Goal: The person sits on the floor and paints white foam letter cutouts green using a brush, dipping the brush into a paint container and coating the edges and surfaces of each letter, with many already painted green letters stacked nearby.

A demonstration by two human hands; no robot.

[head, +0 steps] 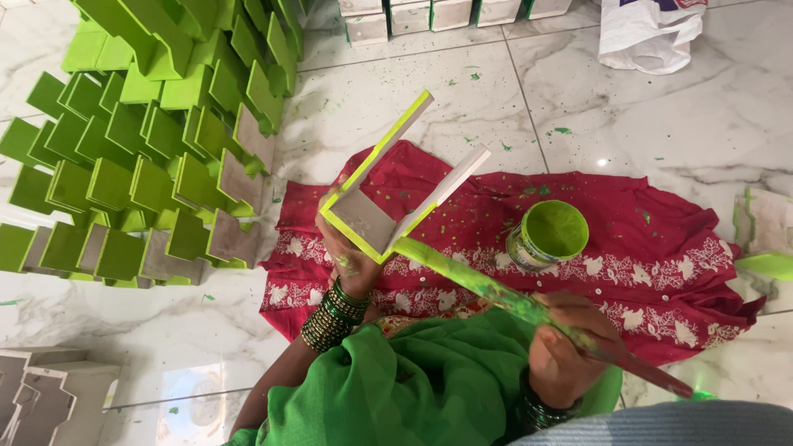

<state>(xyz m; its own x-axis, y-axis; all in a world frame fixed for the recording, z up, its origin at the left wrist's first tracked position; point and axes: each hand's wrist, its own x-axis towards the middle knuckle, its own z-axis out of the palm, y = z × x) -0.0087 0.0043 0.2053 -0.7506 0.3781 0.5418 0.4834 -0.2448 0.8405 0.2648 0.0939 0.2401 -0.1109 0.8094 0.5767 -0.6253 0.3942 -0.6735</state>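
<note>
Your left hand (351, 260) is up under the angled wooden piece (388, 194), fingers clamped on its lower corner, holding it tilted in the air just left of the paint tin (549, 234)! The piece is grey-white on its inner faces, with bright green already along its edges. Your right hand (570, 347) sits below the tin, toward you, fingers closed tight around the brush (512, 301), and that long green-smeared handle slants up and to the left, passing in front of the tin, its tip touching the bottom edge of the wooden piece. The tin stands open and upright on the red patterned cloth (661, 248), green paint filling it, well clear of both hands. Far left of the tin, a big stack of painted green pieces (140, 140) leans in rows on the marble floor (462, 91). Beyond the tin, at the top, a row of unpainted white pieces (429, 15) and a white bag (648, 33). Green fabric (429, 388) drapes over your lap, nearer you than the tin
</note>
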